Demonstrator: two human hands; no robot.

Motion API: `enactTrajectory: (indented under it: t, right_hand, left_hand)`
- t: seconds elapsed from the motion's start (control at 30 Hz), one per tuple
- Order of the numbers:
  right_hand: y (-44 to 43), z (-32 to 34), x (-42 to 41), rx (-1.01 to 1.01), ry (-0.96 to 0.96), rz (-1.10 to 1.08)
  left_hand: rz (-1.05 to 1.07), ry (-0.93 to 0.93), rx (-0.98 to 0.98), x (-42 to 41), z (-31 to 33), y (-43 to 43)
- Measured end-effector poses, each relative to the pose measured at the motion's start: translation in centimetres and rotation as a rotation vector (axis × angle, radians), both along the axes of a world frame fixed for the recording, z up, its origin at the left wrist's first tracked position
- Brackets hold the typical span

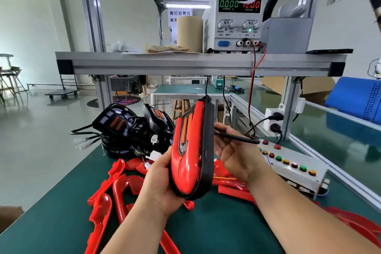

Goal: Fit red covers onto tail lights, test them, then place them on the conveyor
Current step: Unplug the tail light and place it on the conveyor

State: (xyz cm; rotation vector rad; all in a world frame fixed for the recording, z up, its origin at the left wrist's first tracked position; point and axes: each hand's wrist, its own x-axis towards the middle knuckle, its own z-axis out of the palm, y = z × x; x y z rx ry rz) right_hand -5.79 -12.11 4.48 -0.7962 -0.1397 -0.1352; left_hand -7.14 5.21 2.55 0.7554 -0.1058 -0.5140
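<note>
I hold a tail light (190, 150) upright above the green table (222, 225), its red cover facing left and its black housing to the right. My left hand (162, 179) grips its lower left edge. My right hand (233, 150) is behind the housing, fingers closed around the light's black cable (237, 137). Loose red covers (107, 198) lie on the mat at the left and under my hands. A pile of black uncovered tail lights (127, 130) with wires sits at the table's far left.
A white button box (292, 166) lies right of my hands. On the shelf above stands a power supply (237, 20) showing 0.000 and 12.00, with red and black leads (252, 88) hanging down. The green conveyor (329, 130) runs along the right, a blue crate (356, 99) on it.
</note>
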Motion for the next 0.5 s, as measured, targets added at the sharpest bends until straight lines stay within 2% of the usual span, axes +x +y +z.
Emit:
enactTrajectory:
  t: [0.07,0.23,0.33,0.4,0.5]
  right_hand:
    - [0.2,-1.0,-0.1,-0.131,0.011,0.048]
    - [0.4,-2.9,-2.0,-0.757,-0.188,0.03]
    - [0.4,-2.6,-3.2,-1.014,-0.258,0.047]
    - [-0.2,-2.3,-3.3,-0.982,-0.183,0.037]
    - [-1.6,-1.3,-3.6,-0.601,0.081,0.013]
  left_hand:
    - [0.006,0.032,-0.061,0.3,-0.2,-0.4]
    - [0.03,0.022,-0.167,0.7,0.3,-1.1]
    - [0.079,0.022,-0.095,0.9,0.1,-1.5]
    - [0.14,0.039,-0.016,1.2,-0.2,-1.8]
    - [0.342,-0.043,0.1,2.0,0.2,-1.8]
